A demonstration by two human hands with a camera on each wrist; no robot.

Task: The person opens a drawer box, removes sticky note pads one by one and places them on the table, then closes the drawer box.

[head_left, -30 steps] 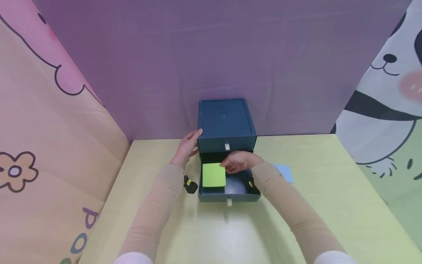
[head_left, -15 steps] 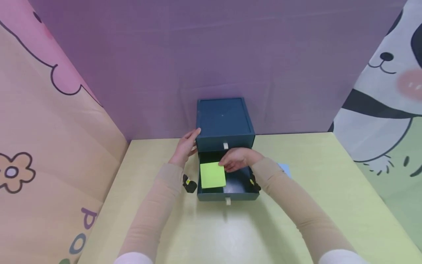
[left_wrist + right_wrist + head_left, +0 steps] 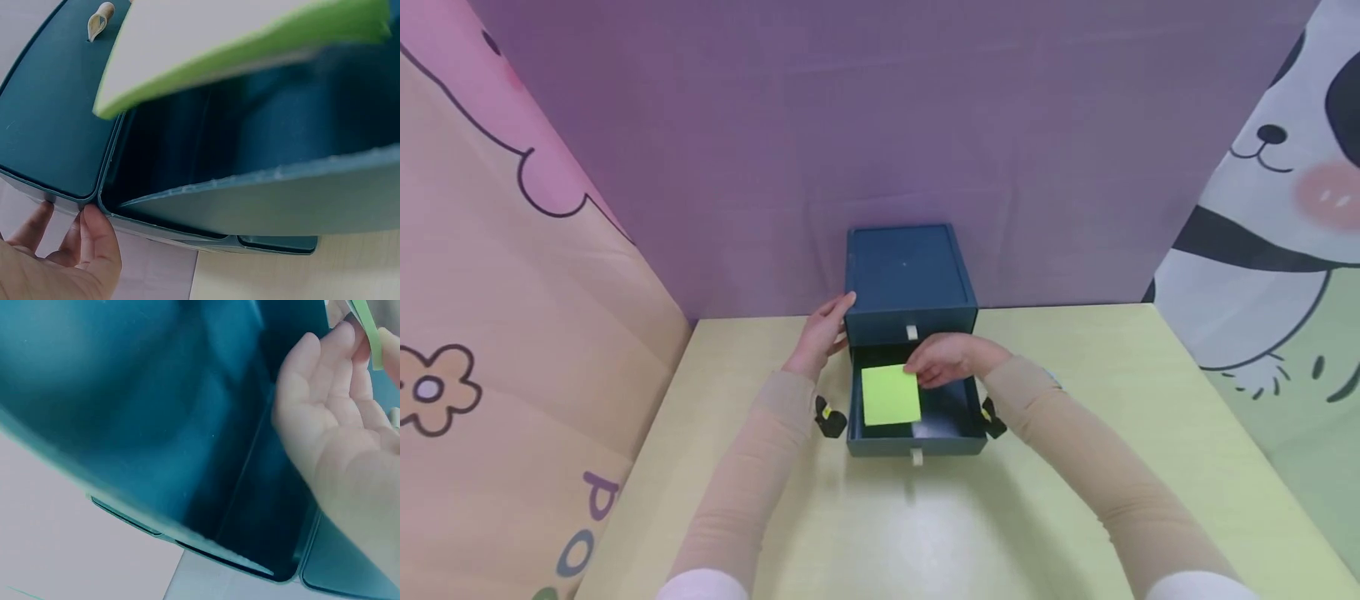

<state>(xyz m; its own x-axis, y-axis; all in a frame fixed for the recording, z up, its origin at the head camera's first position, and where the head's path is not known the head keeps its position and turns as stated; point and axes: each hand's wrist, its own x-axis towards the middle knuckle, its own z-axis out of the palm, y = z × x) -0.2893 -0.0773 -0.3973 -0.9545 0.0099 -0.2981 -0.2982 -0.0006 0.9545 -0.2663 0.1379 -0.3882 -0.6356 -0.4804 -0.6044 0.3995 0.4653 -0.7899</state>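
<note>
In the head view a dark blue drawer box point(image 3: 907, 271) stands at the back of the table, its lower drawer point(image 3: 917, 447) pulled out. My right hand point(image 3: 951, 357) pinches a lime-green sticky note pad point(image 3: 891, 396) by its upper right corner, above that drawer. The left wrist view shows the pad's pale underside and green edge over the drawer's inside. My left hand point(image 3: 822, 335) rests against the left side of the box, thumb at the front corner. In the left wrist view its fingertips point(image 3: 100, 222) touch the box's edge.
A small bit of a light blue item point(image 3: 1054, 379) shows behind my right sleeve. The upper drawer point(image 3: 887, 325) is closed and has a white pull tab. Behind the table point(image 3: 880, 533) hangs a purple cloth point(image 3: 910, 125), with patterned cloths on both sides.
The right hand has lifted the green pad slightly, turning it and shifting it a little right relative to the drawer. My right forearm now hides most of the light blue item. The left hand stays put.
</note>
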